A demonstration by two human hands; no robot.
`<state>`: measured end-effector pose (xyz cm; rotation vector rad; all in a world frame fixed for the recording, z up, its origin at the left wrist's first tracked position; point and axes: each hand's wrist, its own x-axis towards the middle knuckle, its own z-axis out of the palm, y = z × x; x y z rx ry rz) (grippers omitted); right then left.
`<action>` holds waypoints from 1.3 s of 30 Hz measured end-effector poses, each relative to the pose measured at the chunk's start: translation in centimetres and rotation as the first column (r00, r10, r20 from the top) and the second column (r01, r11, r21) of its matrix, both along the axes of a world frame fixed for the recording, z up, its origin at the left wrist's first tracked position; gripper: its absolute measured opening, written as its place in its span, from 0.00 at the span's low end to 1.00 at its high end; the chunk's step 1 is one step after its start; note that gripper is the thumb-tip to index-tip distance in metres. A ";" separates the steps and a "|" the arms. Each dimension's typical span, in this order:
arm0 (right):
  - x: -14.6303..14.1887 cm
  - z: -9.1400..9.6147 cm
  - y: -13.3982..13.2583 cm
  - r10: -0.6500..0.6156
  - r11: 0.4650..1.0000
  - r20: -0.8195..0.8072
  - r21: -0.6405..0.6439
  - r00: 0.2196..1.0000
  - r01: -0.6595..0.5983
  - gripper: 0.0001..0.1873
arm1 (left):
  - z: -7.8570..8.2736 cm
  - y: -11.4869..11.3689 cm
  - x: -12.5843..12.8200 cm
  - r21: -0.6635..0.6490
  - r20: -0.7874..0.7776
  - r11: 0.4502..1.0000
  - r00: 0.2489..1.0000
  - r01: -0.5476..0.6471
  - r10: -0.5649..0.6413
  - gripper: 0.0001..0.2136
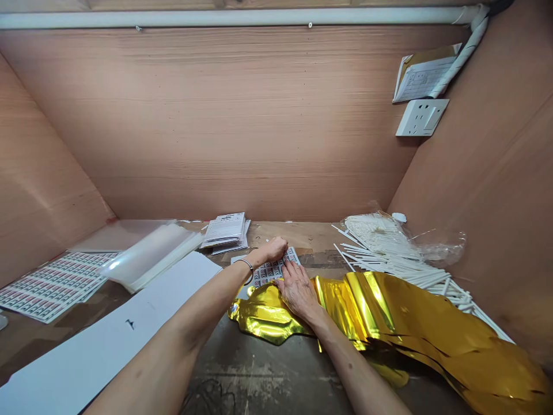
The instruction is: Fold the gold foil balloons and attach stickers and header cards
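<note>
My left hand (pixel 275 249), with a bangle (pixel 247 271) at the wrist, is closed above the far edge of a small sheet of CE-marked stickers (pixel 265 275). Its fingertips are turned away, so anything between them is hidden. My right hand (pixel 298 288) lies flat with fingers stretched, across the right part of the sticker sheet and the shiny gold foil balloon (pixel 268 317) in front of it. From there a stack of flat gold foil balloons (pixel 415 317) fans out to the right.
White plastic sticks (pixel 389 259) lie behind the foil at right. Packs of printed cards (pixel 227 230) stand at the back. On the left are clear plastic bags (pixel 151 253), a sticker sheet (pixel 56 282) and white card (pixel 116 334). Wooden panels (pixel 242 127) enclose the table, with a socket (pixel 422 117).
</note>
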<state>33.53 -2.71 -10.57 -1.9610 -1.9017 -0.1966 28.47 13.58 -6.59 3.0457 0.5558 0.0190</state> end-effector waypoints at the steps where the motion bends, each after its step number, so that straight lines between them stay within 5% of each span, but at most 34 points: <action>1: 0.0 -0.1 0.0 0.002 1.000 0.000 0.013 1.000 -0.002 0.22 | 0.1 -0.1 0.0 0.013 -0.005 1.000 1.000 0.013 -0.013 0.10; 18: -0.1 -0.9 0.2 0.011 0.998 0.009 0.065 1.000 -0.011 0.24 | 0.1 -1.6 -0.5 0.069 -0.026 0.983 0.985 0.170 -0.168 0.05; 22: -0.1 -0.7 0.3 -0.006 0.998 0.005 0.068 1.000 0.005 0.24 | 0.2 -1.6 0.0 0.034 0.049 0.995 0.995 0.090 -0.092 0.04; 26: -0.1 -0.8 0.3 -0.003 0.999 0.018 0.052 1.000 0.002 0.24 | 1.1 -0.5 -0.7 -0.003 0.228 0.991 0.965 -0.131 0.128 0.09; 29: 0.0 -1.0 0.4 0.001 0.999 0.032 0.051 0.999 -0.003 0.23 | 2.4 0.3 -2.6 -0.064 0.367 0.955 0.883 -0.290 0.293 0.13; 33: 0.2 -1.3 0.7 -0.007 0.999 0.031 0.055 1.000 0.005 0.21 | 3.9 -0.9 -7.0 -0.154 0.450 0.922 0.805 -0.356 0.386 0.13; 36: 0.3 -1.3 0.8 -0.007 1.000 0.033 0.025 0.999 0.006 0.21 | 4.2 -4.0 -11.1 -0.141 0.558 0.962 0.784 -0.233 0.272 0.10; 39: 0.3 -0.8 0.7 -0.006 1.000 0.053 -0.022 0.999 0.008 0.20 | 3.4 -7.9 -15.1 0.049 0.546 0.998 0.838 -0.045 0.010 0.09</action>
